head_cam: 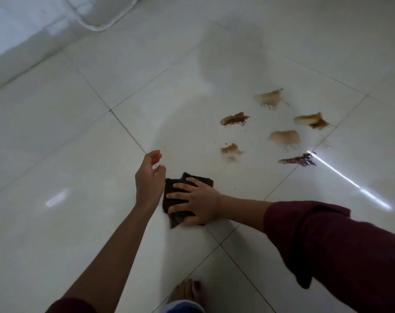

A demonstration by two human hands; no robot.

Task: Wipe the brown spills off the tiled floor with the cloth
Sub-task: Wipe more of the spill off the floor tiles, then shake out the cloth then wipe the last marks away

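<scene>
Closest to me there's a bare foot (187, 290) on the tiled floor (56, 136), right at the bottom edge. A bit further out my right hand (195, 201) is flat on the dark cloth (176, 195), fingers spread and pressing it down onto the tile. My left hand (149, 177) hangs just beside the cloth's left edge, fingers loose and relaxed, not holding anything. Both sleeves (327, 245) are dark red. The cloth sits near the brown spills (284, 137) but isn't touching them; six or so patches are scattered beyond it, up and to the right, some darker and some pale. A bright streak of light (350, 184) cuts across the rightmost one. Way at the back left there's a white curved base (101, 16) of something, can't tell what.
</scene>
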